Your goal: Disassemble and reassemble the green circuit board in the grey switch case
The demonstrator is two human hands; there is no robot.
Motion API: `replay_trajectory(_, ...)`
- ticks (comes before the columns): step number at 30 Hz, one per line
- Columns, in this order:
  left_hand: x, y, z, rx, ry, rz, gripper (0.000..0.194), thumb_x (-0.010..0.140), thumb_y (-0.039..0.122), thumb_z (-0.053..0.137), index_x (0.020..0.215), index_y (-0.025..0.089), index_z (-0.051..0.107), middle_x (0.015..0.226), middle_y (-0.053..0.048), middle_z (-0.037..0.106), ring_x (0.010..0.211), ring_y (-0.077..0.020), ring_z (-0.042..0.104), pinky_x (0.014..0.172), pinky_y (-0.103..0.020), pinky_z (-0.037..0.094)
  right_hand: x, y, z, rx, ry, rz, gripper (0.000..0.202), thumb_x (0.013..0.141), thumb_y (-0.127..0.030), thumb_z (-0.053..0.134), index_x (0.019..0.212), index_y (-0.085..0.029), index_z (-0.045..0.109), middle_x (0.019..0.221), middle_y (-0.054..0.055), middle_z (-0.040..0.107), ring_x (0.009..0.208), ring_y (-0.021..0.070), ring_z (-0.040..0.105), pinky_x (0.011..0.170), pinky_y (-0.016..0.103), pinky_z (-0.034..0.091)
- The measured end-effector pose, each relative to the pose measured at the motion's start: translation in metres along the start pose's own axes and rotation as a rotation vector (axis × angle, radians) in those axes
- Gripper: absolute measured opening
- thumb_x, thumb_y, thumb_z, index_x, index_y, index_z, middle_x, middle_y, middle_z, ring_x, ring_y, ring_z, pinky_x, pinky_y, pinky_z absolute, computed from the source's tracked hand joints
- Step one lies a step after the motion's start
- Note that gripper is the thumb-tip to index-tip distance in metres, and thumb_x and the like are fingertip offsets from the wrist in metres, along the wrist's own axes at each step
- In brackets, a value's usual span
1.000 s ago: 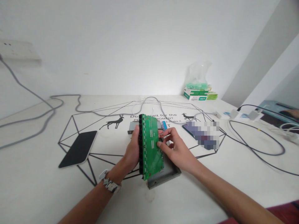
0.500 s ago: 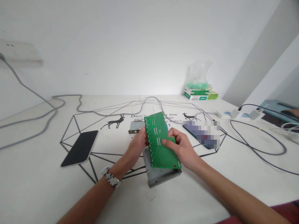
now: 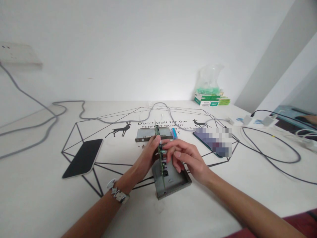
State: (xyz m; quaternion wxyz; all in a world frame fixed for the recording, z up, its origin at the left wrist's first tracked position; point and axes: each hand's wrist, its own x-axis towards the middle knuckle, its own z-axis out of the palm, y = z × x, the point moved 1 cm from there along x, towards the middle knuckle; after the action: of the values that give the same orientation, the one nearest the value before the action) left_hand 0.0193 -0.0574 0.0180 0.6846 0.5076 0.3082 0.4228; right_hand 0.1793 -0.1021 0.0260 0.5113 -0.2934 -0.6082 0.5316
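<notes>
My left hand [image 3: 145, 158] is closed on a green circuit board [image 3: 163, 168], which it holds upright and nearly edge-on to me. Black parts and sockets line the board's right side. My right hand [image 3: 189, 158] is beside those parts with its fingers bent and apart; its fingertips are at the board, and I cannot tell if they touch. Under both hands lies an open grey metal case [image 3: 175, 188]. Behind them is a flat metal cover [image 3: 142, 133] with cut-outs along its front edge, and small dark screws [image 3: 143, 146] lie in front of it.
A dark phone [image 3: 84, 158] lies on the left, another phone [image 3: 208, 142] on the right. A blue-purple object [image 3: 174, 133] sits by the metal cover. Grey cable [image 3: 111, 121] runs across the back. Small boxes [image 3: 206, 100], a power strip [image 3: 237, 122] and a looped black cable [image 3: 269, 158] are right.
The board has turned from showing its flat green back to standing edge-on. My right hand has let go of its right edge and now is at the side with the parts.
</notes>
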Motion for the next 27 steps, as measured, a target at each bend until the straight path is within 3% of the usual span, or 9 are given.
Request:
replay_trajectory(6,-0.001,0.003,0.004,-0.029,-0.034,-0.003,0.056,0.085,0.064,0.062,0.113,0.016,0.061,0.114,-0.012,0.070,0.096,-0.0259,0.067,0.078,-0.035,0.052,0.008,0.015,-0.002,-0.124,0.110,0.044,0.018,0.090,-0.039,0.062,0.095,-0.022,0.059,0.078,0.000,0.061,0.057,0.0120,0.051,0.048,0.024,0.038)
replay_trajectory(13,-0.002,-0.001,-0.002,-0.065,-0.067,0.022,0.056,0.084,0.045,0.073,0.128,0.019,0.051,0.124,-0.013,0.065,0.110,-0.0272,0.065,0.088,-0.036,0.053,0.005,0.012,0.003,-0.374,0.046,0.005,0.020,0.086,-0.022,0.064,0.105,-0.022,0.061,0.076,-0.003,0.058,0.056,0.0102,0.045,0.054,0.025,0.036)
replay_trajectory(18,-0.003,0.000,0.001,-0.094,-0.069,0.019,0.051,0.084,0.046,0.073,0.123,0.017,0.055,0.126,-0.014,0.063,0.112,-0.0285,0.064,0.092,-0.038,0.053,0.005,0.010,0.005,-0.396,0.073,0.016,0.015,0.089,-0.027,0.062,0.103,-0.022,0.061,0.087,0.000,0.061,0.056,0.0100,0.043,0.053,0.025,0.036)
replay_trajectory(23,-0.004,0.000,0.009,-0.186,-0.087,0.056,0.047,0.083,0.050,0.069,0.116,0.017,0.062,0.117,-0.011,0.069,0.111,-0.0275,0.064,0.098,-0.038,0.049,0.007,0.013,0.002,-0.374,0.169,0.000,0.018,0.090,-0.034,0.065,0.102,-0.023,0.057,0.111,0.005,0.063,0.079,0.0152,0.057,0.066,0.028,0.046)
replay_trajectory(27,-0.006,0.001,0.012,-0.176,-0.076,0.060,0.053,0.085,0.061,0.062,0.112,0.016,0.068,0.118,-0.011,0.070,0.114,-0.0285,0.062,0.101,-0.037,0.047,0.008,0.020,-0.002,-0.375,0.185,0.031,0.016,0.093,-0.036,0.060,0.103,-0.023,0.055,0.094,0.003,0.066,0.078,0.0167,0.059,0.064,0.028,0.046)
